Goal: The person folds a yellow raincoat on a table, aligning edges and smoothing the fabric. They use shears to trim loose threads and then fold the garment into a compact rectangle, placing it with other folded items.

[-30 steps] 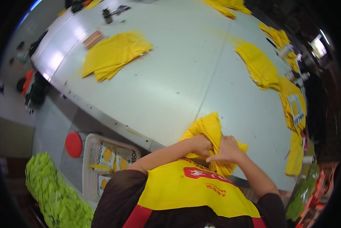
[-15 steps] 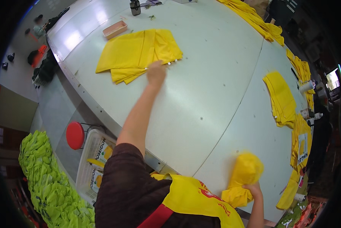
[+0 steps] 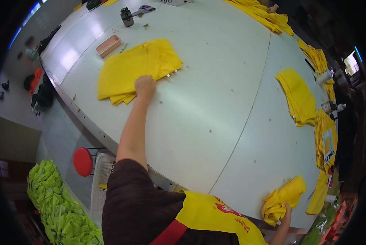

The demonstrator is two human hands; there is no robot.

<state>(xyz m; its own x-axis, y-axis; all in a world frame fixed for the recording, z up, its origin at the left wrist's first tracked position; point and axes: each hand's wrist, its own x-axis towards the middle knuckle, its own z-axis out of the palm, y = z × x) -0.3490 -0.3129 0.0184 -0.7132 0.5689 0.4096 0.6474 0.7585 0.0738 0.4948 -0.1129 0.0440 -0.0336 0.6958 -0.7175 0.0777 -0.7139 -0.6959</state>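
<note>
Far left on the table lies a flat layered pile of yellow cloth (image 3: 127, 67), with small white tags along its near right edge. My left hand (image 3: 145, 86) is closed at the pile's near edge, its fingertips hidden behind the fist; it appears to grip the cloth there. At the lower right my right hand (image 3: 287, 209) holds a bunched yellow cloth bundle (image 3: 284, 199), partly folded and loose at its left end. Its fingers are wrapped at the bundle's near side and partly hidden by it.
A pink tray (image 3: 108, 45) and a dark bottle (image 3: 127, 17) stand beyond the pile. More folded yellow cloths (image 3: 296, 96) lie along the right edge, near a thread cone (image 3: 324, 76). A red stool (image 3: 83, 161), white basket (image 3: 98, 196) and green heap (image 3: 56, 200) are at lower left.
My left hand has shifted left along the pile's near edge, away from the tags. My right hand has moved right with the bundle, which now lies lower and flatter. The view has turned slightly.
</note>
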